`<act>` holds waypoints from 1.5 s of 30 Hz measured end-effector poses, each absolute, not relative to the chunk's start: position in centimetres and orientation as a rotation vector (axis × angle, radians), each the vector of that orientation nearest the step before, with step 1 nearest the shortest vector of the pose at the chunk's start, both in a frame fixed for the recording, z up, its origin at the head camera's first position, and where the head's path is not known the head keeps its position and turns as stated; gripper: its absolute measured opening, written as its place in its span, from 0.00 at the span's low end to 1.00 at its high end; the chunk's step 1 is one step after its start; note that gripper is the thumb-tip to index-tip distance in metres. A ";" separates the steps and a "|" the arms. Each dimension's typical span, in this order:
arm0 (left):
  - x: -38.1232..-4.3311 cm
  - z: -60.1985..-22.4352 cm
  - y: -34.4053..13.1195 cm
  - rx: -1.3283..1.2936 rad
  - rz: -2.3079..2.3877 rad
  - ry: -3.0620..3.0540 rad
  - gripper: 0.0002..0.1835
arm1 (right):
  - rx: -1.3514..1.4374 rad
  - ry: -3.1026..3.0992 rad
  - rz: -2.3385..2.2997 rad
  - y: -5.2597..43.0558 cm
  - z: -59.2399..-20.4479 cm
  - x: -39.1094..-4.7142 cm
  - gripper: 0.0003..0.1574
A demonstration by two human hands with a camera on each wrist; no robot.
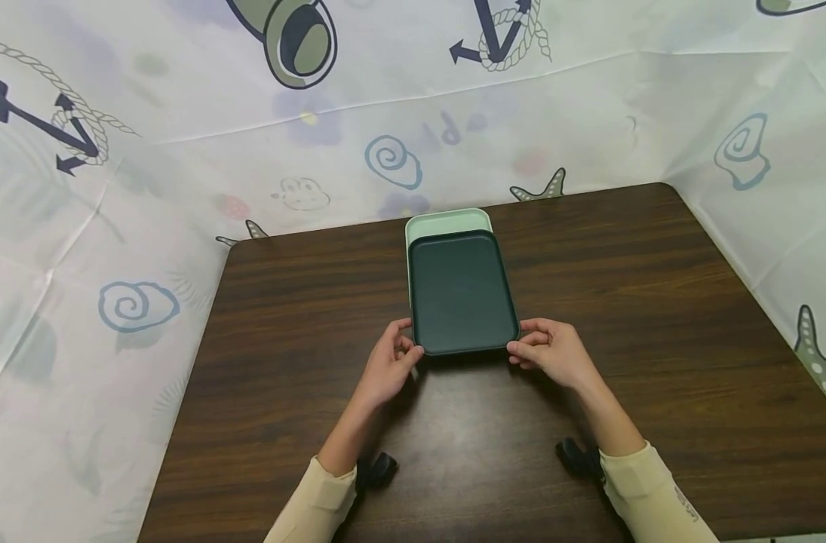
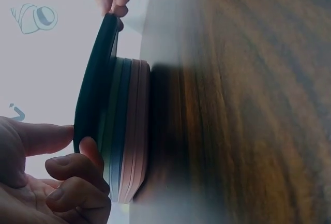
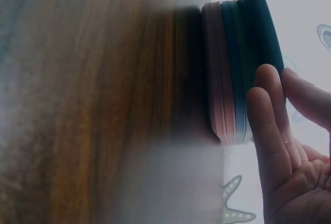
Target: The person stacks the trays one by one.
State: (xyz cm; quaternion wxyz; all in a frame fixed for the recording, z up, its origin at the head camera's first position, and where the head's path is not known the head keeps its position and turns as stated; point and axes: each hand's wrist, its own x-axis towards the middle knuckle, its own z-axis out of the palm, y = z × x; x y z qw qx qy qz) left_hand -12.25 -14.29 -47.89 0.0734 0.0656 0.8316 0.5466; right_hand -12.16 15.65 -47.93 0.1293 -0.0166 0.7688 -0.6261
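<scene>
A dark green rectangular tray (image 1: 463,294) is pinched at its two near corners. My left hand (image 1: 388,363) grips the left corner, thumb on top and fingers below. At the right corner my right hand (image 1: 551,351) holds it the same way. Beneath lies a stack of similar trays: a light green tray (image 1: 449,220) showing past the far edge, then a blue tray (image 2: 122,120) and pink trays (image 2: 137,131) at the bottom. In both wrist views the dark tray is tilted against the stack, its near edge raised off it.
The stack stands on a dark wood-grain table (image 1: 304,302) near its far edge. A patterned white cloth (image 1: 202,173) hangs behind the table and at its sides. Black wrist cameras (image 1: 379,471) sit under the forearms.
</scene>
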 end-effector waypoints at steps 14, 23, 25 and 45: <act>-14.0 -47.9 -14.1 0.147 1.646 2.546 0.27 | -0.042 2.327 -1.797 14.6 -47.8 -14.0 0.33; -15.1 -48.0 -14.0 0.132 1.586 2.630 0.27 | -0.033 2.434 -1.759 14.2 -48.3 -14.9 0.33; -15.4 -48.0 -14.0 0.118 1.573 2.647 0.27 | -0.026 2.440 -1.765 14.1 -48.3 -15.1 0.34; -17.0 -48.2 -14.0 0.106 1.508 2.702 0.28 | 0.011 2.515 -1.728 13.2 -48.3 -15.8 0.36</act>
